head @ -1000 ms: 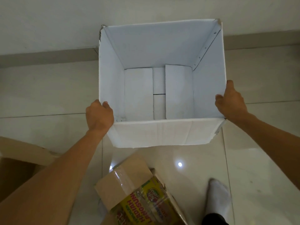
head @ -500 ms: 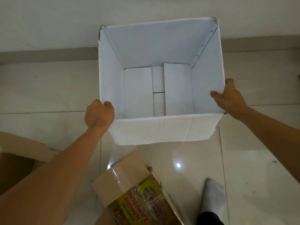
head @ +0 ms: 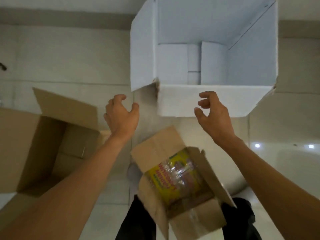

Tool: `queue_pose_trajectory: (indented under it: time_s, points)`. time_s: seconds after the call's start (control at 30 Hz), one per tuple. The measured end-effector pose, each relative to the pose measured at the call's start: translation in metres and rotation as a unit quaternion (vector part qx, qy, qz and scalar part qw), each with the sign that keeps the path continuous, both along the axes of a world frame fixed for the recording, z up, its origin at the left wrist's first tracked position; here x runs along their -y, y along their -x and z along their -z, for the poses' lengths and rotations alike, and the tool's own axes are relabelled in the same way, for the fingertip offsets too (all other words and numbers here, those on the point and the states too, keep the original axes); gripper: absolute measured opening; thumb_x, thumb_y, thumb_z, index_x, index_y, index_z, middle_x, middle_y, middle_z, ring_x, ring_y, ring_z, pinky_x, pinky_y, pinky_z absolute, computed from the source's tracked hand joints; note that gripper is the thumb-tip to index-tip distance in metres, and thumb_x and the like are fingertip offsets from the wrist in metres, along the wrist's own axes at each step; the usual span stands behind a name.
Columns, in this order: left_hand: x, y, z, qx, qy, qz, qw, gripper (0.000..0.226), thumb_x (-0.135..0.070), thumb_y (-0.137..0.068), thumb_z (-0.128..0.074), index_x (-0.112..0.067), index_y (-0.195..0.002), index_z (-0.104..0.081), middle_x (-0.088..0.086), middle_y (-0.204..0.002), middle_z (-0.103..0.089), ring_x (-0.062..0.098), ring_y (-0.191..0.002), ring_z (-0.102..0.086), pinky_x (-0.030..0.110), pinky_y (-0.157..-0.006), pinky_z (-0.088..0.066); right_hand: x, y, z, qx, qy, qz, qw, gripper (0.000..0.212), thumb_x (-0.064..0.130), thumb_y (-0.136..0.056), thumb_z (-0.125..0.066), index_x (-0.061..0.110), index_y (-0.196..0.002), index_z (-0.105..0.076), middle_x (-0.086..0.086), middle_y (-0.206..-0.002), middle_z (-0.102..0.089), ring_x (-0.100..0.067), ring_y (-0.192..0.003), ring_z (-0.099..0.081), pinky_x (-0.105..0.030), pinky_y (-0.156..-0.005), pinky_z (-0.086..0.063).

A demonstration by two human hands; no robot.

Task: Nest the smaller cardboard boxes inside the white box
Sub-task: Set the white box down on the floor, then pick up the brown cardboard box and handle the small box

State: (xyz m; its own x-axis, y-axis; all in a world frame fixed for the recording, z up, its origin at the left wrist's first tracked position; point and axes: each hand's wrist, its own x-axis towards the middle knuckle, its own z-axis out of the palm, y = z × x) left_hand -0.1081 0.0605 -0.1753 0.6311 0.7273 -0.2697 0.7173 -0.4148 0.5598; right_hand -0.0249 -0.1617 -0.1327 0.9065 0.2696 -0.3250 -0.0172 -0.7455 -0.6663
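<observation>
The white box (head: 214, 99) sits open-topped on the tiled floor (head: 69, 54) at about one o'clock, nothing inside. Both hands hang free just short of it — left hand (head: 122, 116) and right hand (head: 213, 115) with fingers loosely curled, gripping nothing. A small brown box (head: 180, 186) with a yellow packet lies at six o'clock; a larger brown box (head: 43, 144) gapes at nine.

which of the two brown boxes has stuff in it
The small brown box nearest the person, between the forearms: it holds a yellow printed packet. The bigger brown box on the left looks empty.
</observation>
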Motion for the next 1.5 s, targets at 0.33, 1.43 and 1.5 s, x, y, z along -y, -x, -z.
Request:
queue_pose_trajectory:
  time_s: [0.33,1.43,1.5]
  points:
    - [-0.043,0.156,-0.031,-0.013,0.07,-0.077,0.994,0.05,-0.054,-0.076,-0.06,-0.025,-0.117,-0.055,-0.006,-0.118,-0.058,0.019,-0.113,-0.052,0.052,-0.099,-0.04,-0.076,0.107,-0.02,-0.054,0.009,-0.124,0.991,0.038,0.025,-0.085,-0.063,0.019,-0.119,-0.047,-0.001,-0.101,-0.059,-0.018,-0.095,-0.059,-0.03,-0.078,-0.046]
    - [-0.118,0.417,0.049,0.074,0.116,-0.62,0.772,0.034,-0.017,-0.072,-0.078,-0.018,-0.098,-0.055,-0.006,-0.087,-0.06,0.014,-0.075,-0.062,0.017,-0.06,-0.049,-0.298,0.156,0.04,0.148,0.17,-0.35,0.909,0.055,0.021,-0.083,-0.063,0.012,-0.132,-0.04,-0.015,-0.141,-0.034,-0.031,-0.123,-0.043,-0.04,-0.097,-0.044]
    - [-0.116,0.42,0.049,0.089,0.099,-0.604,0.785,0.023,-0.017,-0.076,-0.074,-0.021,-0.093,-0.059,-0.006,-0.088,-0.064,0.007,-0.073,-0.063,0.015,-0.056,-0.048,-0.308,0.144,0.044,0.155,0.165,-0.331,0.916,0.062,0.018,-0.081,-0.065,0.012,-0.135,-0.036,-0.014,-0.145,-0.03,-0.031,-0.124,-0.042,-0.04,-0.099,-0.044]
